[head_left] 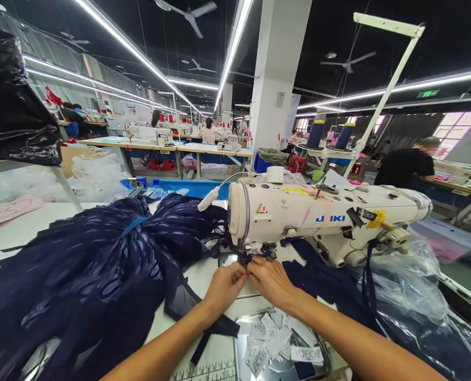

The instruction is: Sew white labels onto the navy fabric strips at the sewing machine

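My left hand (225, 286) is closed in a pinch just in front of the needle area of a white JUKI sewing machine (294, 209). Against its fingertips, my right hand (273, 280) is bent and also closed. What the fingers grip is too small and hidden to make out, though dark fabric shows behind them at the presser foot. To the left lies a big bundle of navy fabric pieces (96, 275), tied with a blue band (134, 226). More navy fabric (310, 275) spreads under the machine arm on the right.
Below my hands, a metal tray (241, 344) holds several white printed labels (306, 353). A ruler tape (207, 372) runs along the table's front edge. Clear plastic (402, 286) lies at right. A black bag (17, 100) hangs upper left; a person in black (404, 164) is at right.
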### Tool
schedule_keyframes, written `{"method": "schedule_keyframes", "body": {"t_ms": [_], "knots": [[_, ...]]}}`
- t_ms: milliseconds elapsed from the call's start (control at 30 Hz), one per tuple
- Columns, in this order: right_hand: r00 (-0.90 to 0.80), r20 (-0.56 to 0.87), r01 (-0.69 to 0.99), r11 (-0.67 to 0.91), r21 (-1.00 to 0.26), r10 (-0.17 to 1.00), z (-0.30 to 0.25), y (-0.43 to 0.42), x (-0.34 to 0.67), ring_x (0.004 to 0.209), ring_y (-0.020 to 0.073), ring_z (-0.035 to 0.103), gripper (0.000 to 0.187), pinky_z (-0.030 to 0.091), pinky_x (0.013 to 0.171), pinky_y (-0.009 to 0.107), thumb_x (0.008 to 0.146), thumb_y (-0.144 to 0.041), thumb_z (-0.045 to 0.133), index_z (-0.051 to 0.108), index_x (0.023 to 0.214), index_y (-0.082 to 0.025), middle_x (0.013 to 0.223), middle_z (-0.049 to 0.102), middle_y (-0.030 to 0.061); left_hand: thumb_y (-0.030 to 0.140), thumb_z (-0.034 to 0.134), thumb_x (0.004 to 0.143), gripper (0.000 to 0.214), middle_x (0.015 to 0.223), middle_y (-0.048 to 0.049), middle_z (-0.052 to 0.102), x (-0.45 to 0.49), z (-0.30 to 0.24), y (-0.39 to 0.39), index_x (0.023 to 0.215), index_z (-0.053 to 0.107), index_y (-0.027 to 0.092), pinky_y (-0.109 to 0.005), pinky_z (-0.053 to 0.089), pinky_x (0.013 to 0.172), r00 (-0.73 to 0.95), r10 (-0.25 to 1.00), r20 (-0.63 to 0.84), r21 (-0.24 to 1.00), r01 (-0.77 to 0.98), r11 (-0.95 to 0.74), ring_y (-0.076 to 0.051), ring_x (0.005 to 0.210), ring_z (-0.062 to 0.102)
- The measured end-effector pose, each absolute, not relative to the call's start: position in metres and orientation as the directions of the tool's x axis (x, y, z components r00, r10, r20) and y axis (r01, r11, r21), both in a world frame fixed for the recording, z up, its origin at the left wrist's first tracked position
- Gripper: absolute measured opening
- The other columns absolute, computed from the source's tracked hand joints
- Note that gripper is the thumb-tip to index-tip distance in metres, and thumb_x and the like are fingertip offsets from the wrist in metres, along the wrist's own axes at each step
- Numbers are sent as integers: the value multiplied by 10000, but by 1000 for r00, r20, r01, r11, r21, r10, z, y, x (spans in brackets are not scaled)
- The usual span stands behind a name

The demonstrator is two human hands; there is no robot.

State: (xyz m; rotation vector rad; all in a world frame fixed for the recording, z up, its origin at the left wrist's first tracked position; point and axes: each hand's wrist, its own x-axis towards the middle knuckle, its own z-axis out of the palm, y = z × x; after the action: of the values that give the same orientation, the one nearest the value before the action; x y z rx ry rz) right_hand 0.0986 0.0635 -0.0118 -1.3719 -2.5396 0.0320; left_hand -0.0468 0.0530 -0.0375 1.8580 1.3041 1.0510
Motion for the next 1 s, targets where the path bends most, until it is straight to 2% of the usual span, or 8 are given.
{"method": "schedule_keyframes", "body": {"t_ms": [67, 200, 300, 400, 567, 767, 867, 1000], "knots": [[-478, 230, 785, 530, -322, 848, -17, 67, 101, 681, 137, 543, 139, 340, 578, 224, 770, -132, 490, 606, 718, -187, 778, 596, 17, 190, 495, 673, 88, 636, 9, 585, -47, -41, 54, 716, 569, 166, -213, 372, 532, 186, 955, 231, 888, 360, -285, -101, 533, 479], [-340, 201, 538, 366, -760, 919, -29, 74, 101, 612, 117, 513, 107, 356, 591, 216, 705, -148, 526, 596, 633, -187, 621, 566, -26, 171, 541, 597, 406, 877, -28, 591, -45, -46, 55, 993, 450, 165, -217, 406, 502, 256, 960, 116, 990, 45, -132, -71, 497, 487], [-287, 172, 328, 265, -907, 942, -35, 76, 97, 587, 114, 486, 82, 365, 579, 220, 646, -164, 545, 583, 575, -180, 578, 533, -30, 181, 567, 593, 512, 726, 25, 567, -42, -47, 56, 1066, 374, 170, -239, 430, 550, 302, 950, 84, 991, -121, -49, -89, 512, 523], [-272, 125, 249, 196, -948, 954, -36, 77, 93, 569, 114, 467, 61, 373, 570, 225, 606, -191, 564, 575, 546, -184, 548, 510, -35, 182, 579, 607, 460, 594, 64, 520, -42, -47, 56, 1031, 403, 160, -238, 415, 550, 236, 967, 98, 991, -111, -74, -102, 500, 534], [-271, 80, 227, 145, -963, 959, -36, 78, 94, 559, 114, 462, 68, 374, 563, 230, 593, -226, 561, 552, 540, -185, 550, 522, -30, 183, 552, 638, 303, 564, 54, 532, -45, -44, 53, 932, 485, 154, -246, 419, 549, 116, 983, 141, 988, 44, -147, -117, 498, 549], [-265, 61, 211, 120, -970, 962, -35, 76, 95, 532, 102, 432, 86, 352, 560, 231, 583, -237, 555, 533, 518, -185, 514, 495, -45, 166, 544, 656, 150, 623, 4, 616, -45, -43, 51, 783, 623, 163, -246, 453, 601, 80, 975, 206, 931, 290, -221, -134, 577, 574], [-263, 44, 175, 92, -980, 964, -32, 75, 93, 530, 100, 414, 113, 335, 571, 242, 567, -263, 559, 521, 498, -182, 508, 480, -47, 151, 567, 651, 182, 656, 0, 645, -44, -41, 49, 809, 654, 177, -239, 458, 649, 56, 965, 255, 896, 361, -258, -139, 632, 581], [-267, 5, 128, 41, -991, 964, -28, 73, 93, 517, 96, 380, 140, 306, 561, 247, 553, -299, 569, 516, 494, -185, 490, 444, -56, 152, 574, 687, 163, 677, -5, 657, -43, -39, 47, 816, 672, 177, -231, 451, 634, 55, 957, 286, 866, 412, -282, -136, 627, 581]]}}
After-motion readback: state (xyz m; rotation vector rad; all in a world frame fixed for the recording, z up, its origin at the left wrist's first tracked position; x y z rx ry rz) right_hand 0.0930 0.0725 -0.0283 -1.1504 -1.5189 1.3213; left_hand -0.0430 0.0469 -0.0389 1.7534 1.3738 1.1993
